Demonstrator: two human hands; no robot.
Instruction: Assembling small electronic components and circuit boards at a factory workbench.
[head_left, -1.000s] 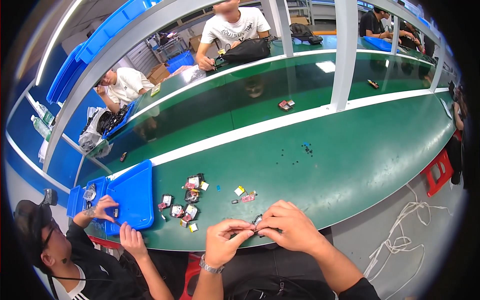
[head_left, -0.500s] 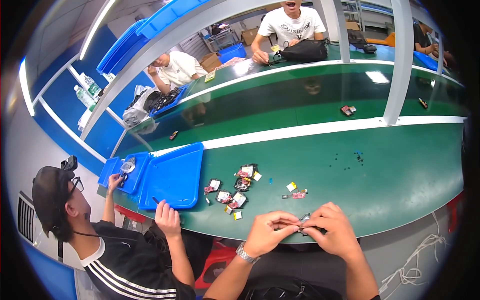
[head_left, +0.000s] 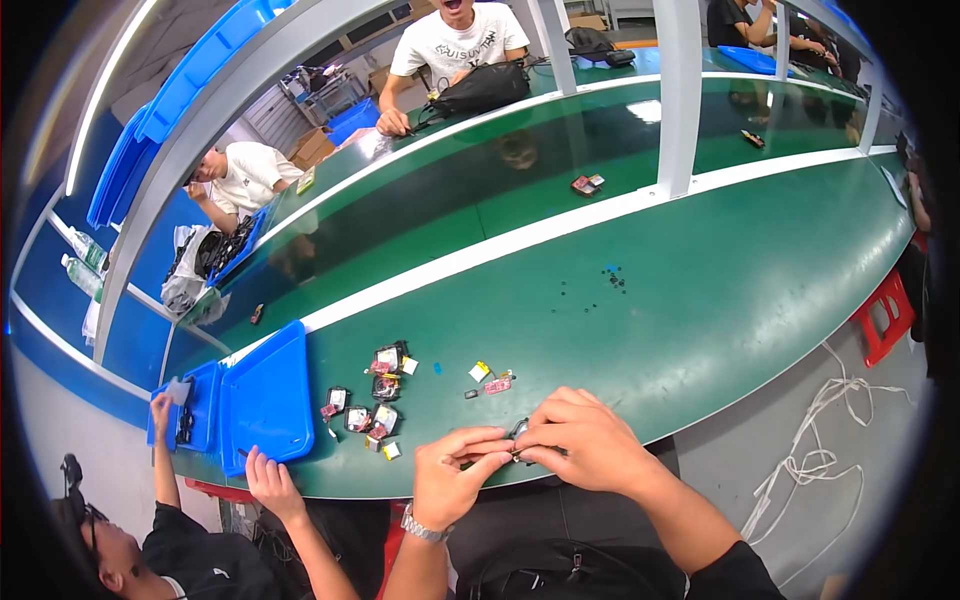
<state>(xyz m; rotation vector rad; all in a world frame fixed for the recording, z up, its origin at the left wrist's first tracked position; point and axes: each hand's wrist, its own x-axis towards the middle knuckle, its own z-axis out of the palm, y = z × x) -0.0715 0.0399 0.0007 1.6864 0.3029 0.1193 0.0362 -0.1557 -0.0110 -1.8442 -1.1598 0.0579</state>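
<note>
On the green table (head_left: 700,300), my left hand (head_left: 455,480) and right hand (head_left: 585,450) pinch 1 small dark part (head_left: 518,432); several similar modules (head_left: 375,395) lie loose, apparently awaiting work.

Taking the blue tray (head_left: 268,400) at the near edge of the green table as landmark: just to its right lies a cluster of small dark packets with red and white patches (head_left: 372,392), some touching each other. Further right of the tray sit a small yellow-and-white packet (head_left: 480,371) and a little red one (head_left: 498,385). Far beyond the tray, up the table, rests another small red-and-dark packet (head_left: 586,184).
</note>
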